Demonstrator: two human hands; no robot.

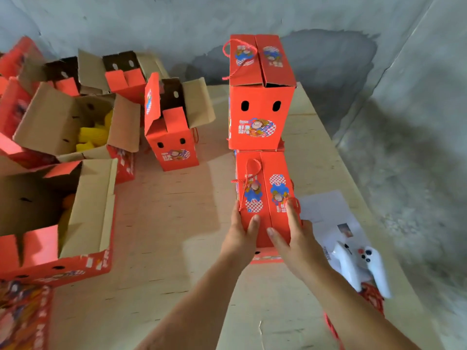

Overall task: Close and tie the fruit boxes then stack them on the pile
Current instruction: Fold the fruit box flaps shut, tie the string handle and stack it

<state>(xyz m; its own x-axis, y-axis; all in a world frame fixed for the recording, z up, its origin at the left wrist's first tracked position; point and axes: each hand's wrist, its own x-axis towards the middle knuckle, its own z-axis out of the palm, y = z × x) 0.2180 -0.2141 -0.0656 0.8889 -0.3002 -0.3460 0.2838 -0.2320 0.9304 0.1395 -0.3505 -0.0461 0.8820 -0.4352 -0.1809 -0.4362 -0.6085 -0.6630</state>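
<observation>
Plywood table (177, 223), hands gripping closed box (262, 198)

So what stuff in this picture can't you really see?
- Head view: inside the closed box both hands hold, the shut flaps hide it.
- Most of the near open box's inside is in dark shadow.
- Boxes at the far left are blurred and cut by the edge.
- Left hand and right hand palms are hidden.

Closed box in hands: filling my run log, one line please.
both hands grip closed box | against stacked pile | open boxes remain
</observation>
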